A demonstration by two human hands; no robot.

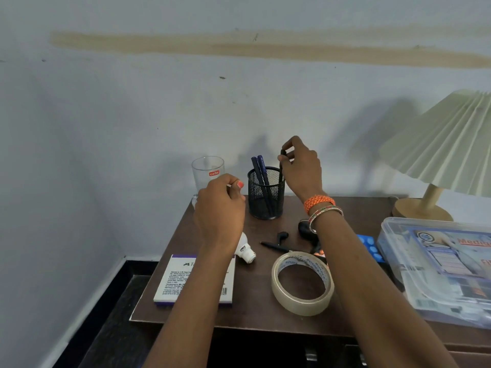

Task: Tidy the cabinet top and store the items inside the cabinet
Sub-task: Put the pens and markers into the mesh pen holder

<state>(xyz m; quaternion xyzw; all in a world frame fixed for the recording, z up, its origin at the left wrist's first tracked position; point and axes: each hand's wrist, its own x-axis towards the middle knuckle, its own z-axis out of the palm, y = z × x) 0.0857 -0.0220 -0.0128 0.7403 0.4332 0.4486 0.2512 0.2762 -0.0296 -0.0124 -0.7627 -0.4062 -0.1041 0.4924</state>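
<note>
A black mesh pen holder [266, 193] stands at the back of the dark wooden cabinet top [255, 312], with two blue pens [259, 166] leaning in it. My right hand [301, 168] pinches the top of a black pen [281, 166] whose lower end is inside the holder. My left hand [219, 208] hovers left of the holder with fingers loosely curled, holding nothing I can see. A tape roll [303, 284], a white bulb [245, 251], a white box [195, 280], a black pen [275, 246] and an earbud [282, 236] lie on the top.
A clear glass [207, 172] stands at the back left, partly behind my left hand. A clear plastic medicine box [438, 269] fills the right side, with a blue blister pack [370, 247] beside it. A pleated lamp [446, 144] stands at the back right. The wall is directly behind.
</note>
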